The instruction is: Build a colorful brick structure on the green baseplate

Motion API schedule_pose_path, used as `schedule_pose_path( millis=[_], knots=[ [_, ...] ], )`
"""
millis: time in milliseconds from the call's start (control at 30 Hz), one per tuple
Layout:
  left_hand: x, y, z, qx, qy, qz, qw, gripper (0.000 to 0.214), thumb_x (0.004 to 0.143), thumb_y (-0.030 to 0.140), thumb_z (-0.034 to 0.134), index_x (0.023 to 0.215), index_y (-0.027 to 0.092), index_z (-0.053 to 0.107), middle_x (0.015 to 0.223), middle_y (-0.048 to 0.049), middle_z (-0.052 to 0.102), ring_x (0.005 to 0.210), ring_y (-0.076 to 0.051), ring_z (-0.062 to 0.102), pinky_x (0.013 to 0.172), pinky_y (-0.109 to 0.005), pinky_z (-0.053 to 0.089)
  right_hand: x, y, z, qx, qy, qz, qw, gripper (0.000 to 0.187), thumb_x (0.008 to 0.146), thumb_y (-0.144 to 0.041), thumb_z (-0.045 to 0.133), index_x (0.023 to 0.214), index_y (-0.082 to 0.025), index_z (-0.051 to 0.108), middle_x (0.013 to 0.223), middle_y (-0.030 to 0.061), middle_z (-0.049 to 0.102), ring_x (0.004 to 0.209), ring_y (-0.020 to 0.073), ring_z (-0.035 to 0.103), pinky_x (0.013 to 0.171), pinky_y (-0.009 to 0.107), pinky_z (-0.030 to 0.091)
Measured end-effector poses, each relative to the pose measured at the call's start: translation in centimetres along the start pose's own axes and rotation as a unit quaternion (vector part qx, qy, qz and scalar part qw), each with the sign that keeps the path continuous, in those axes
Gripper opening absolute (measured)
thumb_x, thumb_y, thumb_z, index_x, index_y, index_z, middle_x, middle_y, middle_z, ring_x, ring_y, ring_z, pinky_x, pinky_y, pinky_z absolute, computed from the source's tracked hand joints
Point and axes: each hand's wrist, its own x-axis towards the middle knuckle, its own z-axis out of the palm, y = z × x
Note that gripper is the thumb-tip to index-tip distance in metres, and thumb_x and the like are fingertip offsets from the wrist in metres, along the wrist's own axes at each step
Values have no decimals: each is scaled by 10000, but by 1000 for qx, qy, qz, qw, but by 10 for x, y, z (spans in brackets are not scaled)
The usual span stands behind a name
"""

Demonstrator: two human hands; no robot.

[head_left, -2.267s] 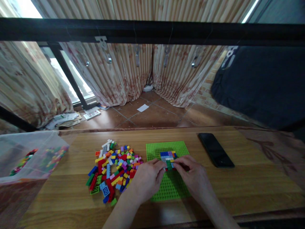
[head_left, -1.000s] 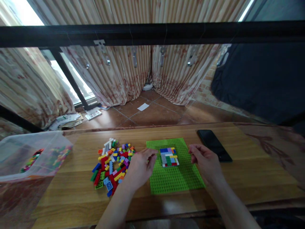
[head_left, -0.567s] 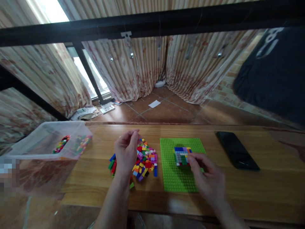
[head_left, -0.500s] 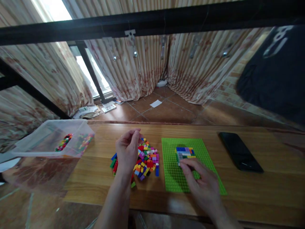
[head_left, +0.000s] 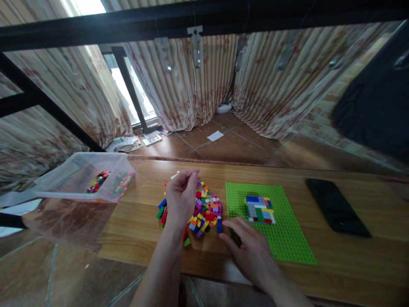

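My left hand hovers over the left part of a pile of small toy bricks, its fingers curled into a pinch. Whatever it may hold is hidden. My right hand lies low across the left edge of the green baseplate, thumb and forefinger apart. Their tips are beside a blue brick at the right side of the pile, and no brick shows in the grasp. On the baseplate sits a flat multicoloured block of joined bricks, fully visible now.
A black phone lies right of the baseplate on the wooden table. At the left stands a clear plastic bin with more bricks inside. A dark metal bar runs across the top, with curtains behind.
My right hand has left the joined bricks on the baseplate and moved left to the pile, its fingers now apart. My left hand stays pinched over the pile. The view has shifted slightly.
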Motion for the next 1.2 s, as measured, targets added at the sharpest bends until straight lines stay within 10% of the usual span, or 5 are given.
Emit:
schedule_pose_path(
  millis=[600,967,1200],
  knots=[
    [-2,-7,3,12,-15,-9,1000,185,734,277,669,851,137,701,664,1,662,567,-86,581,543,-177,483,4,-9,13,-81,-6,-18,997,166,875,-129,522,989,-203,618,922,54,622,870,210,564,766,358,474],
    [-2,-14,2,31,-56,-9,998,188,742,292,667,863,153,702,702,-3,671,619,-107,603,575,-196,490,4,-8,-3,53,101,-36,993,282,902,-104,455,1111,-217,608,968,66,608,883,158,602,754,275,508],
    [-5,-19,2,125,-130,5,984,192,786,309,618,888,173,707,757,-13,675,657,-128,596,597,-216,471,8,15,-41,167,235,66,955,170,854,-227,576,940,-269,716,972,39,616,899,157,614,756,278,524]
  ],
)
